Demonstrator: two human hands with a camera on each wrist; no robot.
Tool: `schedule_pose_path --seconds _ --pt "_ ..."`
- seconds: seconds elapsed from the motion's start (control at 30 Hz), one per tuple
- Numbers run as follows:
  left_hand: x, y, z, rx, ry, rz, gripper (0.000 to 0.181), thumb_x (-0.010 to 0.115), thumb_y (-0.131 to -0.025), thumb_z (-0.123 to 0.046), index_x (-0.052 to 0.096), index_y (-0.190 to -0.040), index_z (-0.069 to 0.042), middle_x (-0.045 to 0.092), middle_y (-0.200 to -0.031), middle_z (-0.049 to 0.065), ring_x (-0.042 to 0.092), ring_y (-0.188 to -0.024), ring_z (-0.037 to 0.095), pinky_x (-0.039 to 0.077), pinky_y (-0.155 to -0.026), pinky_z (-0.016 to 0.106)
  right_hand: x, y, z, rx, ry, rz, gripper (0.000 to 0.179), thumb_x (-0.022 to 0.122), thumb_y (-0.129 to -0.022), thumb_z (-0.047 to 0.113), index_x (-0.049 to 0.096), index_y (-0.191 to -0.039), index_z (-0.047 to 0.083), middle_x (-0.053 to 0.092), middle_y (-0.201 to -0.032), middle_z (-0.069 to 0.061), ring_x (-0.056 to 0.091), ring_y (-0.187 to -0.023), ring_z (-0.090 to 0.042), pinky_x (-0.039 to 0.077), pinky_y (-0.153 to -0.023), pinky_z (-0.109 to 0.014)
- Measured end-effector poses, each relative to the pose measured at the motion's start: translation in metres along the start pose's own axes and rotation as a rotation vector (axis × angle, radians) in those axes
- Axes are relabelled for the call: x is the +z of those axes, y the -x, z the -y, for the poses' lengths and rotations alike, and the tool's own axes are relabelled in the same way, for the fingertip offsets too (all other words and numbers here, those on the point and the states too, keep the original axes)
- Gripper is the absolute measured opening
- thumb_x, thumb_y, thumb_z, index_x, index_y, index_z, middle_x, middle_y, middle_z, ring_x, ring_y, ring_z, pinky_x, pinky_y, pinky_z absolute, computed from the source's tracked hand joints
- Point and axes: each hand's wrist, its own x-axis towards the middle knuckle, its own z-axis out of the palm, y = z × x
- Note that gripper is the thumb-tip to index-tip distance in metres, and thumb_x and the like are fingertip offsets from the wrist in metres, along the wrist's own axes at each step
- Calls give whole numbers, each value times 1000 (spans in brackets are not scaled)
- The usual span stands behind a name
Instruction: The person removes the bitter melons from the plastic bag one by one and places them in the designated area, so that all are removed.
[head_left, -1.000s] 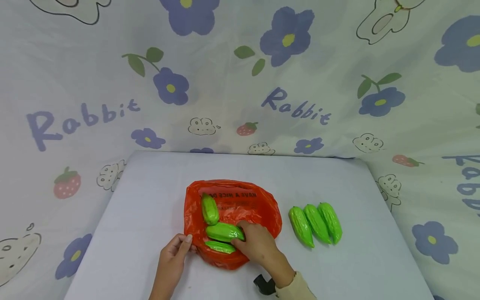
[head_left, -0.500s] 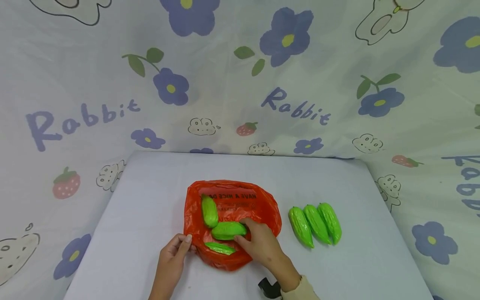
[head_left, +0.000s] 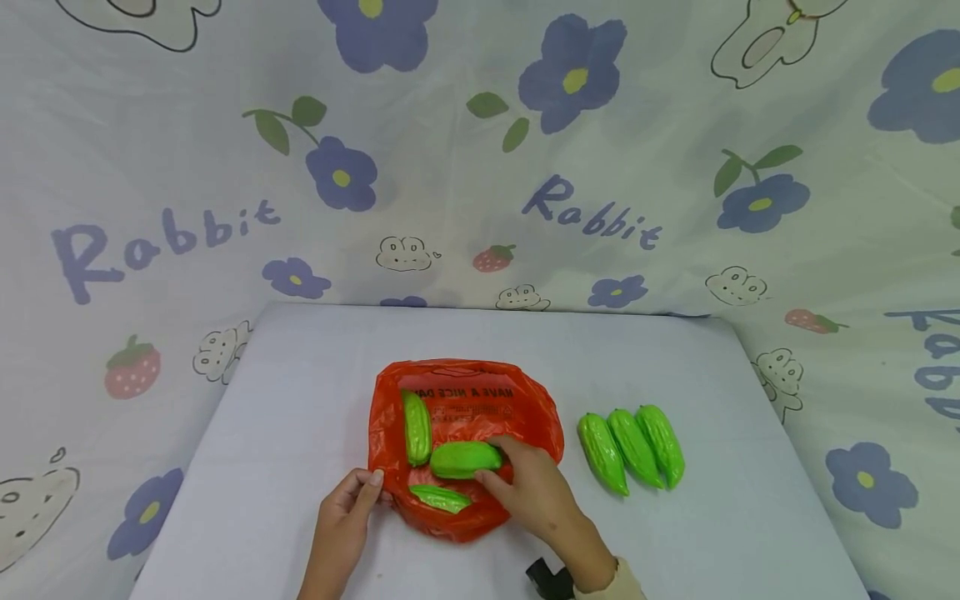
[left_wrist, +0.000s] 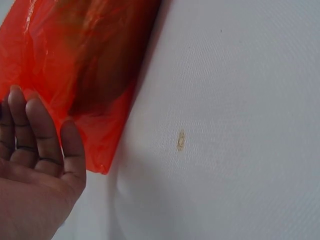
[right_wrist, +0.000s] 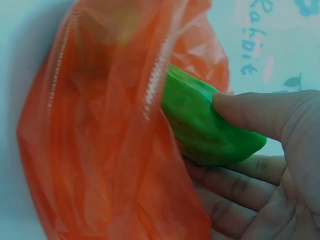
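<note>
toward the table's (head_left: 315, 358) left edge, the right hand (head_left: 532, 485) grips a gourd (head_left: 461, 460) inside the red bag (head_left: 536, 408); the left hand (head_left: 347, 507) pinches its rim. positioning seems underway, next needing a steady bag.

You've got free table (head_left: 300, 375) left of and beyond the red bag (head_left: 531, 412). Right of the bag: narrow strip, then three green gourds (head_left: 636, 450) block you. Your left hand (head_left: 347, 510) covers the bag's near-left rim; your right hand (head_left: 538, 490), pinching a gourd (head_left: 461, 460), obstructs the bag's near-right opening.
</note>
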Motion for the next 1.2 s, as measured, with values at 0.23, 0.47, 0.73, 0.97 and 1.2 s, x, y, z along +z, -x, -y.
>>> schedule_pose_path --seconds 0.23,0.47,0.73,0.97,1.2 --pt "0 -1 2 1 -12 1 36 58 -110 -35 65 -101 -1 69 -91 7 65 -89 15 55 -82 25 -8 6 0 -33 -20 -31 45 79 -96 35 67 -133 14 72 -120 3 67 -111 -17 57 -95 -44" --pt "1 -1 0 -35 -31 5 39 58 -109 -40 64 -102 -2 68 -93 7 65 -91 15 55 -83 25 -15 15 -3 -66 -12 -68 48 78 -96 33 68 -138 12 69 -132 -3 64 -124 -24 54 -102 -48" --pt "1 0 -2 -46 -41 -9 44 59 -107 -45 65 -101 -3 69 -93 9 65 -92 19 54 -81 26 -24 30 -11 -97 -42 -112 49 80 -95 35 68 -137 13 69 -125 7 65 -113 -12 56 -97 -40" --pt "0 -1 -1 -34 -59 -11 44 57 -108 -46 65 -101 -3 69 -93 10 64 -93 21 55 -81 26 -27 40 -15 -89 -76 -155 45 82 -93 32 68 -134 17 66 -125 14 63 -116 -8 56 -99 -39" --pt "-1 -1 -1 -33 -53 -16 43 58 -108 -45 65 -101 -2 69 -93 10 65 -93 20 56 -84 26 -29 49 -21 -58 -89 -193 48 85 -91 27 67 -135 19 66 -128 17 62 -119 -7 55 -100 -39"
